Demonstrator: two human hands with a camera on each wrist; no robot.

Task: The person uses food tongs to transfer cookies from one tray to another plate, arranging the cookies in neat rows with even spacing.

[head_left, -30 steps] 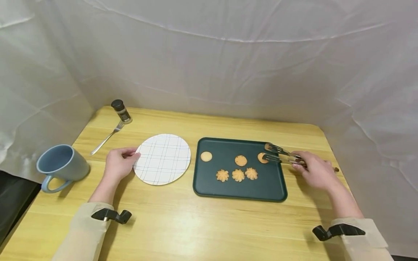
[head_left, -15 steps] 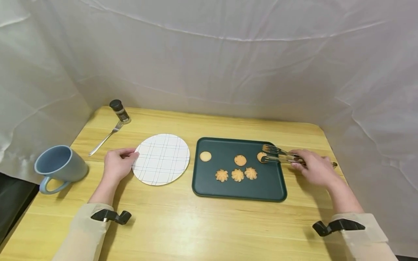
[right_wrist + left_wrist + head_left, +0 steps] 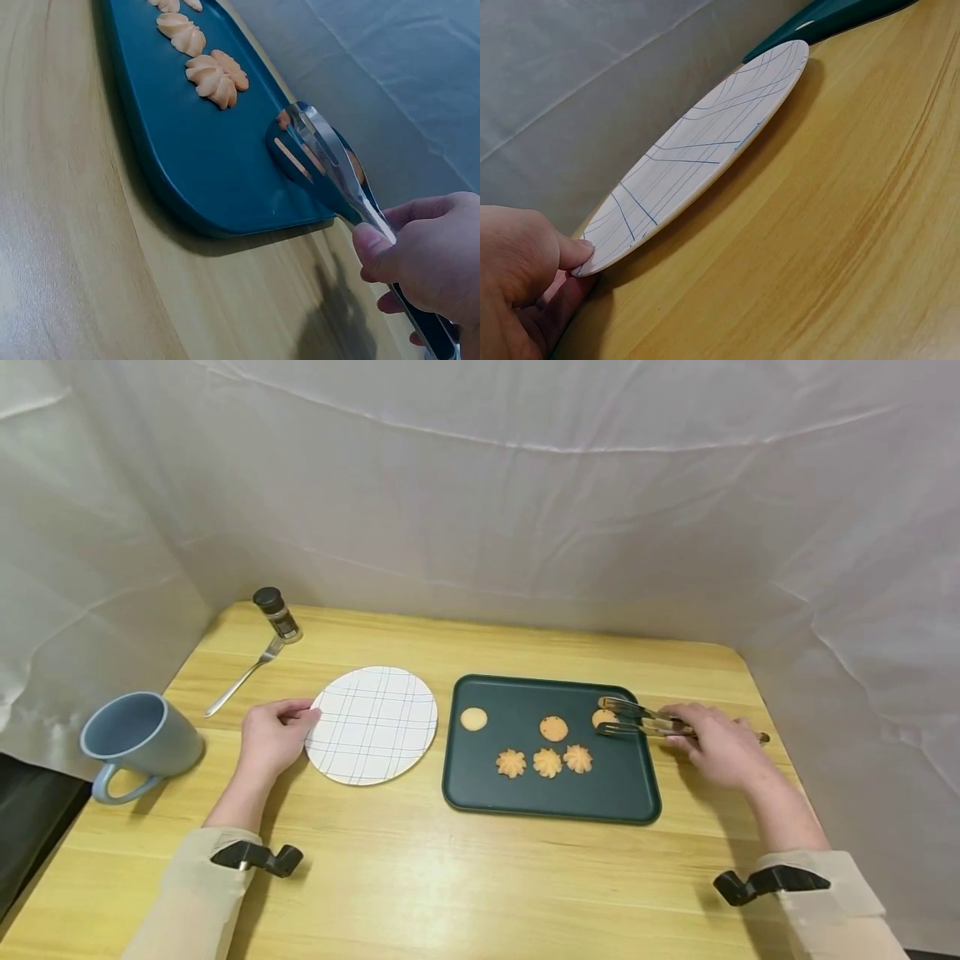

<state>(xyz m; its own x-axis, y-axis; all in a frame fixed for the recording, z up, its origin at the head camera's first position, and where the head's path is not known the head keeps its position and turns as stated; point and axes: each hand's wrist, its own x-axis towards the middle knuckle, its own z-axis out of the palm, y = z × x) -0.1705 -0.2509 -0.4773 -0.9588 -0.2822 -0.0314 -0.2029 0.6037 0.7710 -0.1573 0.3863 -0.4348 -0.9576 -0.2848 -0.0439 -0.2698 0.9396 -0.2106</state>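
My left hand [image 3: 277,737] pinches the left rim of a round white plate [image 3: 372,725] with blue grid lines, thumb on top. In the left wrist view the plate's rim stands a little above the table over its shadow. My right hand [image 3: 720,746] grips a pair of metal tongs [image 3: 330,154] with slotted heads. The tongs' heads reach over the right end of a dark green tray [image 3: 517,797], one on each side of a round cookie [image 3: 603,718]. Left of it lie another round cookie [image 3: 553,728], a paler one [image 3: 473,719] and three flower-shaped cookies [image 3: 547,762].
A blue mug [image 3: 142,735] stands at the table's left edge. Behind it lie a fork [image 3: 243,678] and a spice jar [image 3: 278,614] with a black lid. Pale curtain cloth [image 3: 510,527] closes off the back and sides of the wooden table [image 3: 465,885].
The tongs have shifted slightly left, and their heads have come closer around the right-hand round cookie. My left hand and the plate have stayed in place.
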